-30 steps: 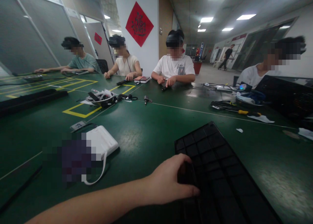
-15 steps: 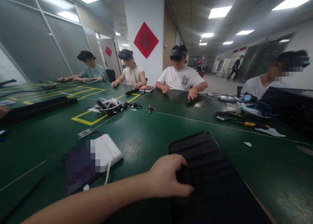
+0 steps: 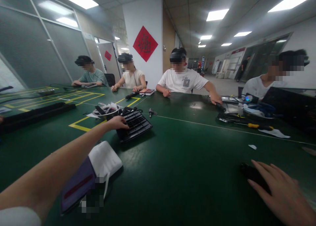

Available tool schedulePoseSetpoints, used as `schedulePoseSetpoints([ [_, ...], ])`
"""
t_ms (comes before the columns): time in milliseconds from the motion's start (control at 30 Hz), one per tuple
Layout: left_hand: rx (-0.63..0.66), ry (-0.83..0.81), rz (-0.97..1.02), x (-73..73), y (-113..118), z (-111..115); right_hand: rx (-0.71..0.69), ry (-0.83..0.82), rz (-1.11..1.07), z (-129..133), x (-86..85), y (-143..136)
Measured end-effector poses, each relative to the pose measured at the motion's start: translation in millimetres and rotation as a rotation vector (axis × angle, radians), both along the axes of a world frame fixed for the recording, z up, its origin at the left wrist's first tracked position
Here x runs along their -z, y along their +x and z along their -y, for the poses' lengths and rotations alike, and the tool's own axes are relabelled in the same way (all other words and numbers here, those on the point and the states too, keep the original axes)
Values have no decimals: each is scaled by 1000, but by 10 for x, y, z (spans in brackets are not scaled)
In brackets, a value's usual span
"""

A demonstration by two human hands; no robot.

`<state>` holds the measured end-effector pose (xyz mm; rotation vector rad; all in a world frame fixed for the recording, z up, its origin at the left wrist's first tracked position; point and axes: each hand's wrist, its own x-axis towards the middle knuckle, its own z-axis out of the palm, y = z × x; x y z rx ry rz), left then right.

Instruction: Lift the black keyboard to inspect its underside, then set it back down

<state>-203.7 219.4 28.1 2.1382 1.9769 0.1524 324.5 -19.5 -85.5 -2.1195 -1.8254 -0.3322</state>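
Note:
My left hand (image 3: 118, 123) reaches out to the middle left, its thumb and fingers closed on the near left edge of a black ribbed panel (image 3: 135, 125). The panel is held tilted, beside a white bowl of small parts (image 3: 108, 111). At the lower right, my right hand (image 3: 280, 186) is curled over a dark, longish object (image 3: 258, 178) on the green table (image 3: 187, 176). Its dark end shows past my fingers; its kind is not clear. Under my left forearm lie a white box-like device (image 3: 106, 158) with a cable and a purple-screened phone or tablet (image 3: 79, 186).
A long black bar (image 3: 39, 114) lies at left. At right are cables (image 3: 229, 115), a yellow-handled tool (image 3: 253, 126), paper scraps (image 3: 252, 147) and a black case (image 3: 291, 111). Several people with headsets sit across the table; one person's hand (image 3: 216, 98) grips a dark object.
My left hand has carried the black panel forward and left, from close in front of me to beside the bowl. My right hand has come into view at lower right, over a dark object.

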Motion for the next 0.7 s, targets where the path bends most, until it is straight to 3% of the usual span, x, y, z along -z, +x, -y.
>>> schedulePoseSetpoints([
  [200, -16, -78, -31, 96, 14, -121, 65, -28, 55, 26, -28, -42],
  [300, 25, -64, -36, 69, 58, -58, 64, -76, -27, 25, -26, 14],
  [400, 72, -17, -27, 5, 169, 107, -35, -82, -150, 37, -8, -6],
  [533, 154, 70, 78, -122, 551, 577, -169, -77, -251, 128, -4, -261],
  [700, 312, -60, 438, -177, 1291, 1564, -464, -137, -206, 309, 19, -705],
])
